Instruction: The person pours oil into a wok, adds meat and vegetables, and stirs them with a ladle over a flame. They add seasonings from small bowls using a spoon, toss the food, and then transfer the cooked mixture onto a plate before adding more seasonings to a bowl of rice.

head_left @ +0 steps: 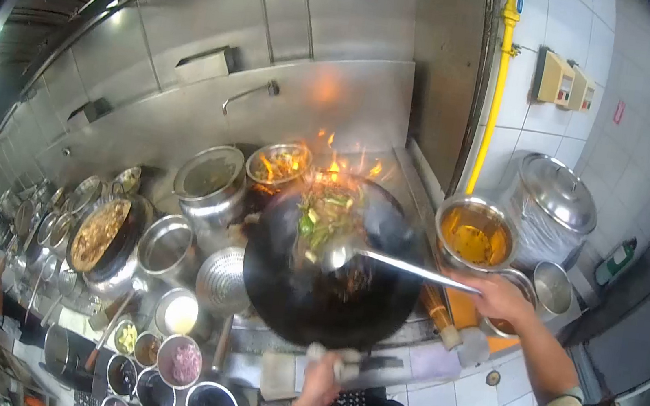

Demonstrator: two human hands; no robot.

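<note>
Closest to me, the person's left hand [321, 379] is closed tight around the short handle of the big black round-bottomed steel wok [333, 266], tilting it up off the burner. Just left of it, along the near edge of the steel surface [269, 376], sits a cluster of small round seasoning bowls [171, 372]. If that grip slips or the wok swings wide, I'd expect it to clip them and scatter the lot.

The right hand [503, 299] is wrapped around the long metal ladle [383, 260], whose bowl is down in the wok among the green vegetables [324, 211], piled at the far rim. Orange flames [338, 168] lick up right behind that rim. Tossed too hard, the greens could go over the edge into the fire, or oil could flare toward the bare forearm.

To the right, beyond the ladle hand, an open steel pot of amber oil [475, 235] stands near the flames; a stray splash or spark there looks like the worst risk
</note>
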